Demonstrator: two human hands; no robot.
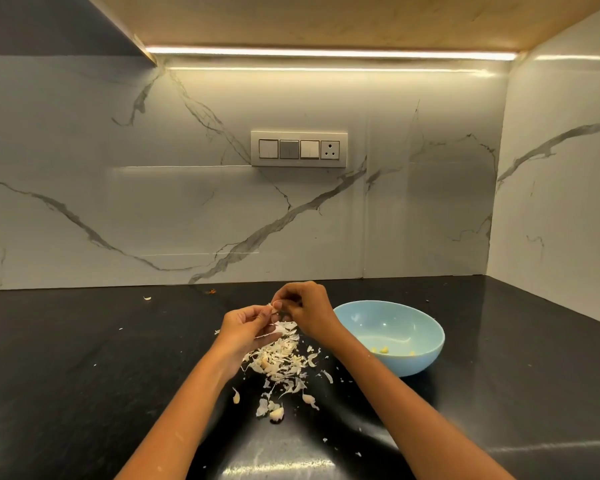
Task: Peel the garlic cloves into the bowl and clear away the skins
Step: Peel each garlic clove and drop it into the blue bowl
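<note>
Step in hand: skinning one clove (276,306), held in the air over the skins (280,362) on the counter (84,358), left of the bowl (388,336).

Left hand (246,325): palm up, fingers loosely curled, fingertips meeting the clove from below; a strip of skin lay across the palm.

Right hand (307,308): fingers bent, thumb and forefinger pinching at the clove or its skin from above.

Advice, as judgement: the left should steady the clove by its ends while the right catches a loose edge of skin and pulls along the length, letting the pieces drop onto the pile below rather than scatter. The bare clove should then go right, into the bowl, which sat close by.

Bowl: pale blue, a few yellowish peeled cloves (383,349) at the bottom; count uncertain.

Unpeeled cloves (277,414): a few lay at the near edge of the pile, one apart at left.

Hard to make out: the held clove was mostly covered by fingertips, so how much skin remained could not be told. Cloves and skins within the pile were hard to separate. A small pale scrap (147,298) lay far left near the wall.
</note>
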